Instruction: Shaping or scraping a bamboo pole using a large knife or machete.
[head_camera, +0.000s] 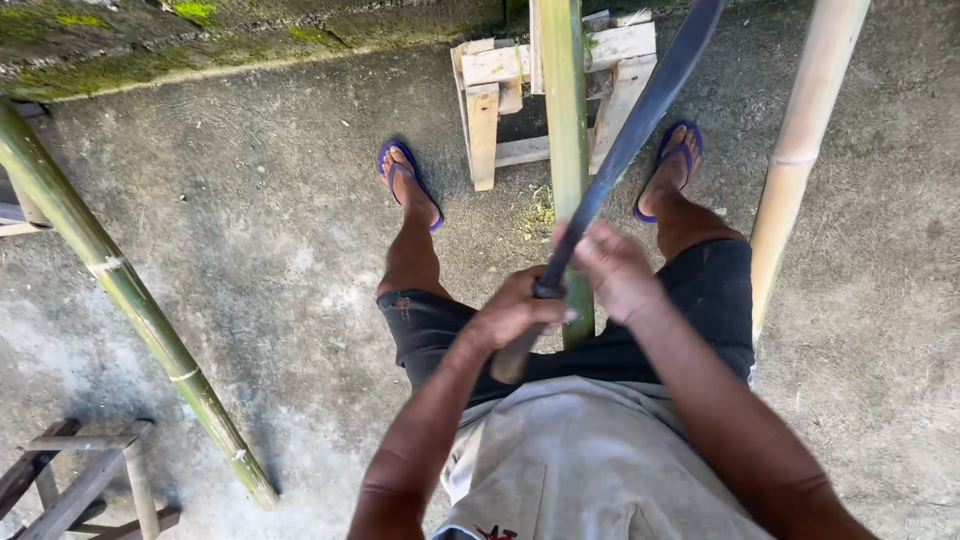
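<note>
A long dark machete (640, 120) slants up to the right from my hands. My left hand (515, 315) is closed around its wooden handle near my waist. My right hand (612, 268) touches the blade just above the handle, fingers against it. Behind the blade a green bamboo pole (566, 130) runs away from me between my legs, its far part resting on a small wooden stand (490, 110). My feet wear blue flip-flops (405, 180) on the concrete.
Another green bamboo pole (120, 290) slants across the left. A pale yellow bamboo pole (800, 150) stands on the right. A wooden frame (85, 480) sits at bottom left. A mossy kerb (200, 40) runs along the top.
</note>
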